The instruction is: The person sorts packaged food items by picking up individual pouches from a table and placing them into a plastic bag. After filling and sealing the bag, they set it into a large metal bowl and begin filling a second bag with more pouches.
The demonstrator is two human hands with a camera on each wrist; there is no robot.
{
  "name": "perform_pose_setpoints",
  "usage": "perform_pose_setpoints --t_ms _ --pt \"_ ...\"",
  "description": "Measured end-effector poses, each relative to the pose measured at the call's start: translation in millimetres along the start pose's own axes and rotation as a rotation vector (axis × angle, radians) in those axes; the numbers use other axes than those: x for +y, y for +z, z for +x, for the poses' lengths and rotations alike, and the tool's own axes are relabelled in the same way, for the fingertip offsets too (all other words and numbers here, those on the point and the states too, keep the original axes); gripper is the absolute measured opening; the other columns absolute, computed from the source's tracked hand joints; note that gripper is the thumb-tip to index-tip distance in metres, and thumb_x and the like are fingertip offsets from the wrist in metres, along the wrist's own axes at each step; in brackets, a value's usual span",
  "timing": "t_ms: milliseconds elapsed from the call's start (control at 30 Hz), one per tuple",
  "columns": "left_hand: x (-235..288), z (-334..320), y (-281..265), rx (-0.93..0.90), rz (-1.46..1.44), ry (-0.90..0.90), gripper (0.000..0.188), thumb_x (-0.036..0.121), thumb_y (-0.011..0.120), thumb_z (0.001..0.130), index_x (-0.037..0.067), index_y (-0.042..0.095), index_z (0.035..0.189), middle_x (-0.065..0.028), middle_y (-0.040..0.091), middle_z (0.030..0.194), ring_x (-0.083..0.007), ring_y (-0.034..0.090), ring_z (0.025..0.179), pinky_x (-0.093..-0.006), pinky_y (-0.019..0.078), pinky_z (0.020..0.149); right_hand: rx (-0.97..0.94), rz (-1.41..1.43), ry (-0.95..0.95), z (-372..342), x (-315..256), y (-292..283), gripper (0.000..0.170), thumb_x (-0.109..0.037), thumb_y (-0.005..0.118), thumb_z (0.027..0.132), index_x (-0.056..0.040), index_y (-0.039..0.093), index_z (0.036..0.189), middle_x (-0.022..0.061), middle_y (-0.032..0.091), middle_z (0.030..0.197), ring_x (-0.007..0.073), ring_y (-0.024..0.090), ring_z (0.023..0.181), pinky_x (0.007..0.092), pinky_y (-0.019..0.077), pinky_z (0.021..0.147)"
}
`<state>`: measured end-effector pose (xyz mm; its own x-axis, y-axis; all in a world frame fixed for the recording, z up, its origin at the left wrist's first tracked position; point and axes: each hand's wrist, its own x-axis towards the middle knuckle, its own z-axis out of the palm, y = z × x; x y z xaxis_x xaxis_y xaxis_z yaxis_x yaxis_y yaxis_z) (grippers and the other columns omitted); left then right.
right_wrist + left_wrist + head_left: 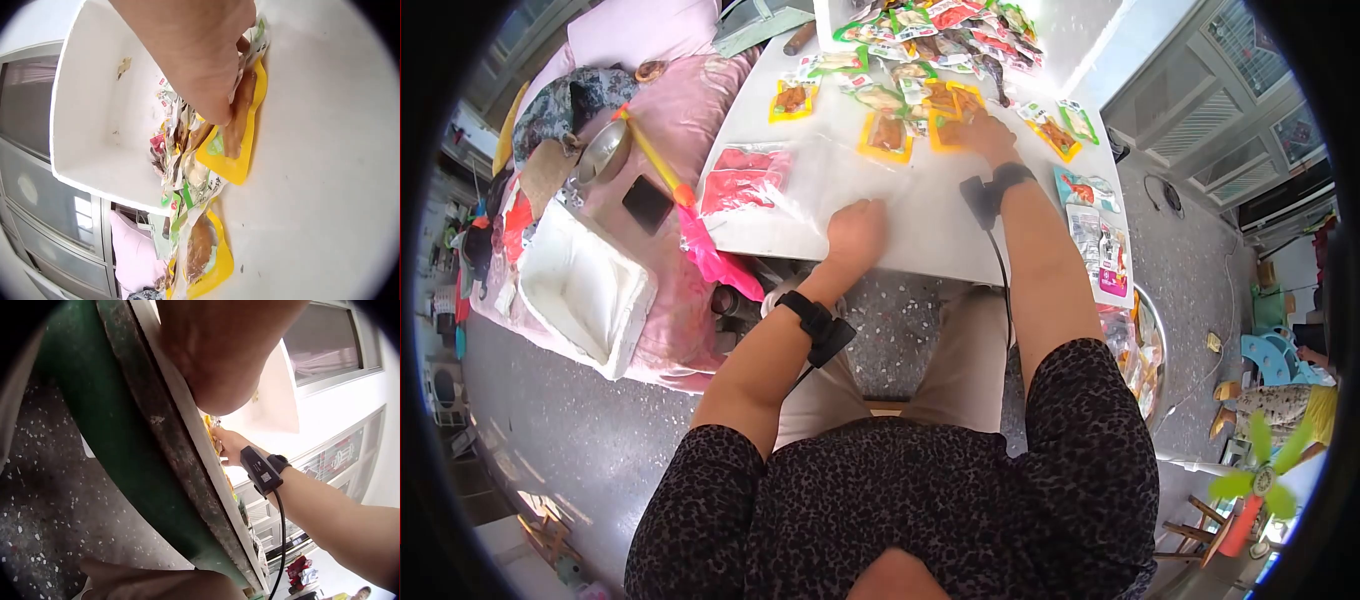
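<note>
My right hand (988, 138) is at the far side of the white table, on a yellow-edged snack packet (226, 156) with brown food showing through its clear front. In the right wrist view the thumb side lies on the packet and the fingers bend round its upper part, partly hidden. More yellow-edged packets (886, 138) lie just left of this hand. My left hand (857, 237) rests curled as a fist near the table's front edge, with no item showing in it. Left of it lies a clear bag with red contents (745, 180).
A heap of mixed snack packets (945, 40) spills from a white foam box (112, 112) at the back. Other packets line the table's (820, 225) right edge. On the pink-covered surface at left are a foam tray (580, 285), a phone (647, 204) and a metal bowl (604, 153).
</note>
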<state>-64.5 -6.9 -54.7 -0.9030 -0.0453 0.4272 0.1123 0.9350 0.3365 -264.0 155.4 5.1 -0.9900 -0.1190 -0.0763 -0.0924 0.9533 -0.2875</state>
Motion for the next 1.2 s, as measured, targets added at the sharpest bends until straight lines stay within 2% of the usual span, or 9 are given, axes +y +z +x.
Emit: perform_pose_setpoints --t_ms 167,333,400,433,533,567,667,767,1200 --pt "0 -1 -2 -0.025 -0.009 -0.002 0.007 0.012 0.048 0.069 0.005 0.046 0.067 -0.0124 0.052 0.066 -0.0313 0.053 0.061 -0.0404 0.0428 0.055 0.06 -0.057 -0.195 16 13 15 0.044 -0.038 0.051 0.071 -0.0059 0.049 0.1 0.0128 0.058 0.093 0.0254 0.054 0.091 0.0353 0.0414 0.077" --pt "0 -1 -1 -0.029 -0.003 -0.019 0.008 0.012 0.047 0.069 0.005 0.047 0.067 -0.0127 0.052 0.066 -0.0315 0.053 0.062 -0.0402 0.043 0.056 0.288 -0.195 -0.154 26 32 9 0.024 -0.019 0.041 0.076 -0.0083 0.054 0.094 0.0138 0.06 0.085 0.0284 0.058 0.08 0.038 0.0453 0.066" --pt "1 0 -3 -0.049 0.0 -0.042 0.008 0.012 0.046 0.07 0.005 0.047 0.068 -0.013 0.053 0.066 -0.0315 0.053 0.063 -0.0403 0.0431 0.057 0.483 0.074 -0.25 16 45 -6 0.02 -0.018 0.042 0.076 -0.0043 0.054 0.085 0.0186 0.058 0.08 0.0321 0.057 0.074 0.0417 0.0443 0.064" --pt "2 2 -4 -0.069 0.002 -0.062 0.009 0.013 0.046 0.071 0.004 0.047 0.068 -0.0133 0.053 0.067 -0.0315 0.054 0.064 -0.0404 0.0431 0.057 0.614 0.213 -0.318 10 51 -11 0.018 -0.016 0.044 0.077 -0.0016 0.053 0.083 0.0173 0.058 0.076 0.0265 0.059 0.068 0.0367 0.0456 0.058" --pt "5 8 -5 -0.143 -0.023 -0.155 0.012 0.015 0.045 0.073 0.004 0.049 0.072 -0.0145 0.055 0.07 -0.0315 0.054 0.067 -0.0409 0.0428 0.06 0.318 0.798 -0.215 -24 63 -26 0.014 -0.014 0.048 0.077 -0.0017 0.053 0.081 0.0117 0.059 0.076 0.0181 0.058 0.064 0.0302 0.0459 0.054" --pt "6 10 -5 -0.169 -0.035 -0.193 0.013 0.016 0.044 0.073 0.004 0.05 0.074 -0.015 0.056 0.072 -0.0314 0.054 0.068 -0.041 0.0427 0.061 0.149 1.128 -0.176 -44 64 -29 0.011 -0.011 0.048 0.078 -0.0018 0.052 0.082 0.0076 0.059 0.079 0.0125 0.056 0.066 0.0253 0.0457 0.055" --pt "16 13 -9 -0.239 -0.107 -0.257 0.017 0.018 0.044 0.075 0.004 0.052 0.08 -0.0158 0.057 0.076 -0.0312 0.055 0.072 -0.0407 0.0423 0.063 -0.072 1.467 -0.095 -105 62 -32 0.01 -0.008 0.046 0.079 -0.0017 0.05 0.085 0.0087 0.059 0.084 0.0145 0.056 0.07 0.0277 0.0469 0.059" --pt "26 14 -9 -0.278 -0.145 -0.27 0.018 0.019 0.044 0.075 0.004 0.052 0.082 -0.0158 0.057 0.078 -0.031 0.055 0.074 -0.0398 0.0422 0.065 -0.239 1.53 -0.092 -137 76 -15 0.007 -0.003 0.046 0.079 -0.0014 0.05 0.085 0.0107 0.058 0.087 0.016 0.056 0.077 0.0273 0.0455 0.068" --pt "53 3 -7 -0.247 -0.262 -0.213 0.019 0.02 0.042 0.076 0.004 0.051 0.08 -0.015 0.056 0.076 -0.0311 0.054 0.074 -0.0403 0.0418 0.064 -0.557 1.549 0.025 -152 85 21 0.008 -0.004 0.05 0.075 -0.0031 0.05 0.083 0.0092 0.055 0.082 0.0194 0.055 0.075 0.0308 0.0463 0.066"
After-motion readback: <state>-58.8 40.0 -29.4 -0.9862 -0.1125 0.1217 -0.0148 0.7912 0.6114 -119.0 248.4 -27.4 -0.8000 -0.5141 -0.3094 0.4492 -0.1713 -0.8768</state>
